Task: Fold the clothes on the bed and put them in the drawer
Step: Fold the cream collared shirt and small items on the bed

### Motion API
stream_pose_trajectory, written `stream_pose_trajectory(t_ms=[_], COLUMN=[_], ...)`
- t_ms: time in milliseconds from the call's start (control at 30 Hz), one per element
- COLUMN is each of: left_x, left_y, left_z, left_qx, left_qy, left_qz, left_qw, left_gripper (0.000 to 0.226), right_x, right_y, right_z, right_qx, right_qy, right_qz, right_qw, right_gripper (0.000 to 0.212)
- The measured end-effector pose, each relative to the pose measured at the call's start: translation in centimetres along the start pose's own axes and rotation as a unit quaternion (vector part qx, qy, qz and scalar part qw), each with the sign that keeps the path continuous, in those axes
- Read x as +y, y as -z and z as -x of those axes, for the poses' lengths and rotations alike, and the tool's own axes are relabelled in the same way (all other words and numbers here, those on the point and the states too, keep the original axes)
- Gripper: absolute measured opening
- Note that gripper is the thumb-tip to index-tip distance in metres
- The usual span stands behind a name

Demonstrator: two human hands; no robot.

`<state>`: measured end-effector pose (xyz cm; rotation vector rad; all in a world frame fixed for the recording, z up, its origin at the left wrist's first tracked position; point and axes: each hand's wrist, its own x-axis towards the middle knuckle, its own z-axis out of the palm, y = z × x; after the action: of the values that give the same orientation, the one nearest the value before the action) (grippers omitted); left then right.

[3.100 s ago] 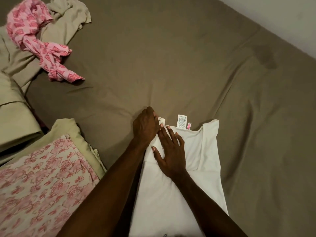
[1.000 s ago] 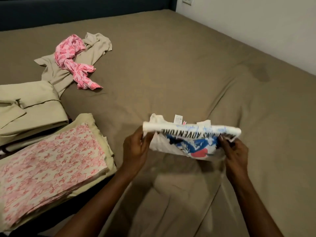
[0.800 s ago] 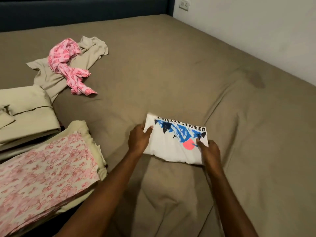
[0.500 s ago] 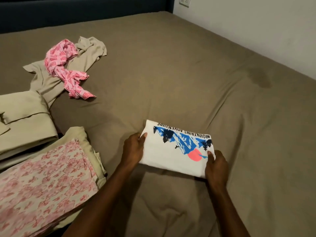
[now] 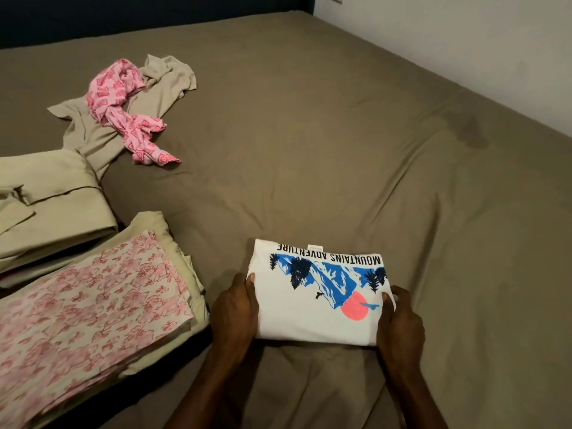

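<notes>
**Folded white T-shirt held at both ends on the bed**

We hold the folded white T-shirt flat on the brown bed sheet, near the edge closest to us. It is a compact rectangle, print side up: a blue mountain, dark trees, a coral sun and the words "MOUNTAINS ADVENTURE", which read upside down from where we stand. A small tag peeks out at the shirt's far edge.

Our left hand grips the shirt's left end, thumb on top and the other fingers curled under or hidden behind the fabric. Our right hand grips the right end the same way, thumb lying on the cloth beside the coral sun, fingers wrapped round the edge. Whether the shirt rests fully on the sheet or is lifted a little, we cannot tell.

Just left of the shirt lies a folded stack with a pink floral cloth on top of beige fabric. Beyond that stack, farther left of the shirt, sits a folded beige garment. Well beyond the shirt and to its left, a crumpled pink patterned garment lies across an unfolded beige garment. Far right of the shirt, a pale wall borders the bed, and a dark headboard runs along the far side.
</notes>
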<state>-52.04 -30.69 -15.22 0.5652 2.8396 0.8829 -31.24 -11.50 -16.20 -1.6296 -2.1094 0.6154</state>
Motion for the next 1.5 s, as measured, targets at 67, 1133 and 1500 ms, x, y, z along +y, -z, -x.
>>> stream_pose_trajectory(t_ms=[67, 1133, 1500], left_x=[-0.5, -2.7, 1.8], left_y=[0.2, -2.7, 0.5], left_z=[1.7, 2.2, 1.7], left_qx=[0.005, -0.024, -0.104], left_qy=[0.004, -0.161, 0.107], left_qz=[-0.005, -0.025, 0.077], left_qw=[1.000, 0.986, 0.986], left_gripper=[0.035, 0.132, 0.042], right_x=[0.2, 0.3, -0.6], right_y=[0.0, -3.7, -0.2], right_z=[0.6, -3.2, -4.3], right_qx=[-0.010, -0.107, -0.180], right_qy=[0.008, 0.195, -0.115], right_qz=[0.013, 0.000, -0.300], right_qw=[1.000, 0.975, 0.930], right_gripper=[0.033, 0.077, 0.035])
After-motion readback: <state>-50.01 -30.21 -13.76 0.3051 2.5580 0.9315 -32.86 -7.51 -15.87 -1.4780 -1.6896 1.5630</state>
